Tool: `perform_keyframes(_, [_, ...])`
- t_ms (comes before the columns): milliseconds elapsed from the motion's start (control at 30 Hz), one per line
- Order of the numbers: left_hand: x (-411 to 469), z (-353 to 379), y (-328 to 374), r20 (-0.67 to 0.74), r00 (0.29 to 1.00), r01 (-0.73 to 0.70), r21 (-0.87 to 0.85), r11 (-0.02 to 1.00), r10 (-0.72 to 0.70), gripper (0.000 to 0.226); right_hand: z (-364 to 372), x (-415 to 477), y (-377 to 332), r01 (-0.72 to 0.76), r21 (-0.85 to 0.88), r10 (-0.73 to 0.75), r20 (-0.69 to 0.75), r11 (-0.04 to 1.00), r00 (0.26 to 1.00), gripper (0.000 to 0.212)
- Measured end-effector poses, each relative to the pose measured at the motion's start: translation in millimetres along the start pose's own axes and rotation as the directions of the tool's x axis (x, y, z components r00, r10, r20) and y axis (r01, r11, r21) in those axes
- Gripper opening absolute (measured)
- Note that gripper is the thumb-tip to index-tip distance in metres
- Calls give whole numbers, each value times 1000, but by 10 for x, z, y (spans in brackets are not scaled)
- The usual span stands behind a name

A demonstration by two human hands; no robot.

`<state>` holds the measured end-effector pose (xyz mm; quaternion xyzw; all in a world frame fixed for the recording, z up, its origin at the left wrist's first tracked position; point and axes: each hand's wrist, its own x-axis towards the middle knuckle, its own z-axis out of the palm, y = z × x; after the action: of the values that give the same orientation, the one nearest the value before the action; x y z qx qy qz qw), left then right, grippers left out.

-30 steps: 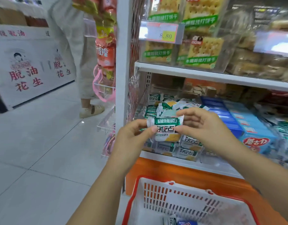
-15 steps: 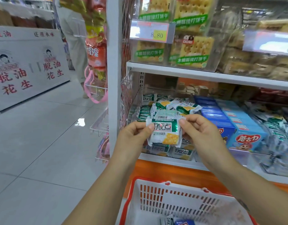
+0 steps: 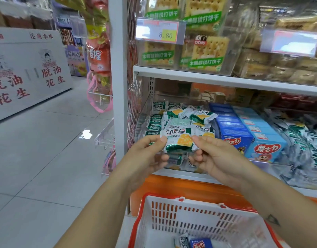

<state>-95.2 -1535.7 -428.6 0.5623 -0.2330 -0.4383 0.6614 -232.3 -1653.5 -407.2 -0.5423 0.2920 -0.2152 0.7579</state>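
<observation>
A small green-and-white biscuit packet [image 3: 178, 139] with a yellow cracker picture hangs in the air in front of the lower shelf. My left hand [image 3: 147, 154] pinches its left edge and my right hand [image 3: 213, 156] pinches its right edge. Behind it, a clear bin [image 3: 145, 111] holds several packets of the same kind. Below my arms sits a white shopping basket [image 3: 198, 217] with a red rim, with a blue box [image 3: 200, 243] and a small packet [image 3: 182, 240] at its bottom.
Blue snack boxes [image 3: 250, 138] stand right of the bin, silvery green packs [image 3: 304, 140] further right. The upper shelf [image 3: 225, 80] carries cracker boxes and an 8.80 price tag [image 3: 160, 32]. A white post [image 3: 118, 68] with hanging snack bags [image 3: 98, 56] edges the tiled aisle [image 3: 46, 158].
The packet was turned from upside down to upright between my hands and now sits a little lower. A person who stood in the aisle is out of view.
</observation>
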Motion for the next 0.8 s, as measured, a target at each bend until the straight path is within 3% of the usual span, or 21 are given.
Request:
perform_keyframes(167, [-20,-70,56,76,995,79,-171,982,-66,50,-3,-44,-80,-98,206,104,-22,974,994,8])
perform_keyframes(300, [-36,-73,81,85,988,149,-315,937,-128,46,5,-77,-116,-193,315,202,5,929,979,15])
perform_keyframes(500, [-40,-94,102,101,985,165,-306,938,-140,47,4,-83,-131,-230,345,232,36,910,972,17])
perform_keyframes(600, [-41,-110,102,72,991,129,-213,969,-116,47,-19,-65,-119,-176,239,171,42,955,984,15])
perform_keyframes(667, [-22,-121,88,24,997,72,-83,994,-71,40,-51,-42,-104,-72,37,70,45,997,997,16])
perform_keyframes(733, [-4,-138,78,-27,1000,5,-7,1000,-5,33,-83,-28,-97,49,-187,-40,51,981,998,16])
perform_keyframes(800, [4,-140,74,-33,998,-47,27,999,48,23,-112,-19,-96,120,-306,-110,50,945,993,13])
